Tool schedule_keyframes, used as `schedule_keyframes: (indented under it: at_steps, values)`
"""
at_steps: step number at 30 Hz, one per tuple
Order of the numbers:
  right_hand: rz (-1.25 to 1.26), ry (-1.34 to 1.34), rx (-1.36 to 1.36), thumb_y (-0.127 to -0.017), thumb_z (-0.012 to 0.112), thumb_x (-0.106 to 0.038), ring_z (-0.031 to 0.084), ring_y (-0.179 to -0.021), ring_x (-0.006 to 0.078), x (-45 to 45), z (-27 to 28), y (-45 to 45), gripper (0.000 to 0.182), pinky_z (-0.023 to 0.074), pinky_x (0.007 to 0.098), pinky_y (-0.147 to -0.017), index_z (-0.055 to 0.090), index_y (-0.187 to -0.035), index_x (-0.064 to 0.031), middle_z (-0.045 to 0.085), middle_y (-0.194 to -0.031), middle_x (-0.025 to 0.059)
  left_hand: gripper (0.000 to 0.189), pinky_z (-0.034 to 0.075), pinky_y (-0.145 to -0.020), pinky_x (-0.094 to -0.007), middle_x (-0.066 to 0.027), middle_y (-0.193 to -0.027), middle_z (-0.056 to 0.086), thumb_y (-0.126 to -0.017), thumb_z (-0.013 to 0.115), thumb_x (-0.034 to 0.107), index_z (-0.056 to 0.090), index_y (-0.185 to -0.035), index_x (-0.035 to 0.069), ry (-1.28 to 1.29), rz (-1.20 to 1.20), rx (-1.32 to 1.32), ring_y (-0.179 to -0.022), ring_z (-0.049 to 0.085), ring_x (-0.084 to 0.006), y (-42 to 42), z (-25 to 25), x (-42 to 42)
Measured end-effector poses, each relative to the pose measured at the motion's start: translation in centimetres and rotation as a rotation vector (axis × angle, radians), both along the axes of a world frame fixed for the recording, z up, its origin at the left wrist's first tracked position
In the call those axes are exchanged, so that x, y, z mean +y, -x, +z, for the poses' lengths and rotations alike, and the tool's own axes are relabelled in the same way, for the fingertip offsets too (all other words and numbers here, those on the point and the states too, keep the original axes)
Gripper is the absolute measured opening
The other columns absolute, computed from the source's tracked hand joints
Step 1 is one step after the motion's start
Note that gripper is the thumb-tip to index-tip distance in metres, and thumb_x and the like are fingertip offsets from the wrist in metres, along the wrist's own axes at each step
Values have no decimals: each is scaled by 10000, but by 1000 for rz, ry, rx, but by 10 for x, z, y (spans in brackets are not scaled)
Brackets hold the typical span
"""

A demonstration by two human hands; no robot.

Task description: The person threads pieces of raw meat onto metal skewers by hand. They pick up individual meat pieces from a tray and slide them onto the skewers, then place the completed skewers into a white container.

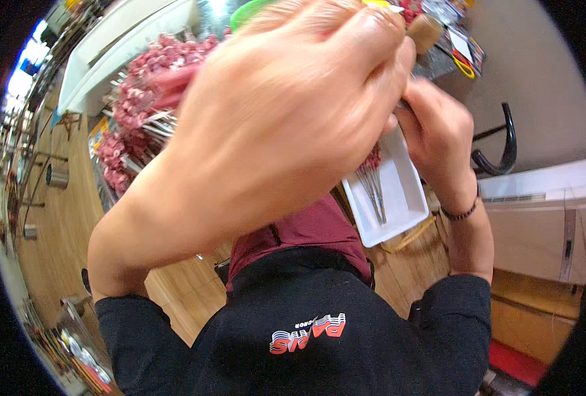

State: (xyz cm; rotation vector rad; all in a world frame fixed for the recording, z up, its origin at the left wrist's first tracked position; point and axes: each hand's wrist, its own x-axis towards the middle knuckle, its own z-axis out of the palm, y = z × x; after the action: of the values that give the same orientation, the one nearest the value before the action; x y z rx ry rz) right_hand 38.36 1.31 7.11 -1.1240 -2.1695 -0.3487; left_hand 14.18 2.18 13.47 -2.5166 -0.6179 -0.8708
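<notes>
My left hand [293, 99] is raised very close to the camera, fingers curled, and blocks much of the middle of the view. Beyond its fingers sticks out a tan, rounded, cylindrical object [424, 33]; whether the hand grips it cannot be told. Just to the right, my right hand [436, 123] is bent inward with its fingertips close to the left hand. What lies between the fingers is hidden. Below the hands is a white plastic tray [402, 208], with metal skewers [372, 190] carrying small pieces of red meat [372, 157].
Many meat skewers [129, 109] are heaped at the left, beside a large white bin [82, 74]. A green rim [246, 15] shows behind my left hand. At the upper right is a yellow loop [463, 68]; a black curved hook [508, 143] projects farther down.
</notes>
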Motion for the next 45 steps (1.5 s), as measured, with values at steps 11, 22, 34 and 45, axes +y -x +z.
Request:
schedule_keyframes:
  at_steps: [11,22,34,45]
  values:
    - [-732,816,343,-938,641,-206,569,-1203,353,-128,-284,-163,482,450,438,-1012,522,-1359,-5,585,-1318,214,398,474,-968,-357,-161,-1236,645,-905,660,58,607,-1296,10,68,272,-270,-1140,617,-285,124,-44,-9]
    - [306,511,258,-745,749,54,651,-837,229,-6,-37,99,356,536,332,-714,674,-1086,-18,658,-993,119,262,529,-881,-297,-87,-1169,643,-988,566,32,605,-1245,2,362,717,-1169,-1027,660,-175,217,-155,-104]
    - [410,550,-295,-819,714,-207,661,-806,341,-22,-69,266,407,560,423,-671,534,-1115,7,643,-838,172,291,542,-845,-297,-105,-1101,680,-1049,496,171,586,-1256,-12,1653,428,-1355,-925,665,-156,156,-197,-201]
    - [309,632,-306,-770,794,-269,678,-826,411,-23,-77,315,867,569,440,-703,325,-1421,60,618,-990,278,328,487,-986,-354,-95,-1249,610,-1045,455,87,477,-1360,-1,1542,-189,-2164,-1133,591,-190,86,-209,-141]
